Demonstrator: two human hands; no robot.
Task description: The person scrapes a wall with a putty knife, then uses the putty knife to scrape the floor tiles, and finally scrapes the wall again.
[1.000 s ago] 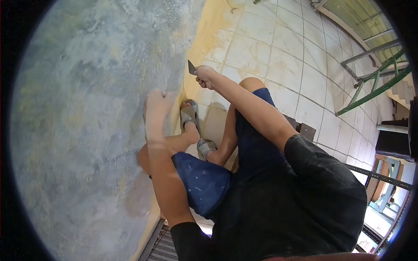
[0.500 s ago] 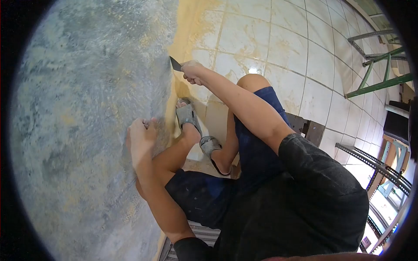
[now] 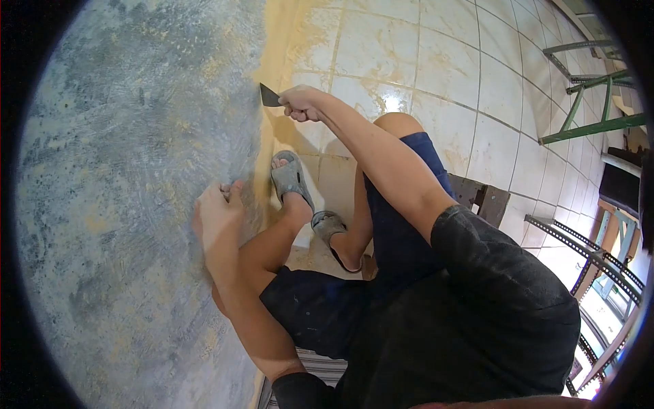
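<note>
In my right hand (image 3: pixel 301 103) I grip a putty knife (image 3: pixel 270 96) with a dark, flat blade; its handle is hidden by my fingers. The blade's edge meets the border between the mottled grey-blue wall (image 3: pixel 136 136) and the yellowish strip (image 3: pixel 272 58) along its foot. Lower down, my left hand (image 3: pixel 219 208) is close to the wall with its fingers curled in. Whether it holds anything cannot be seen, nor whether it touches the wall.
My sandalled feet (image 3: pixel 289 178) are beside the strip. White floor tiles (image 3: pixel 436 75) carry yellowish smears. At the right stand a green metal frame (image 3: pixel 599 126) and perforated metal shelving bars (image 3: pixel 586 252). A low brown block (image 3: pixel 487 201) lies behind my knee.
My right hand and the putty knife have shifted slightly left, with the blade now tilted differently. My left hand has moved a little up and left, its fingers still curled.
</note>
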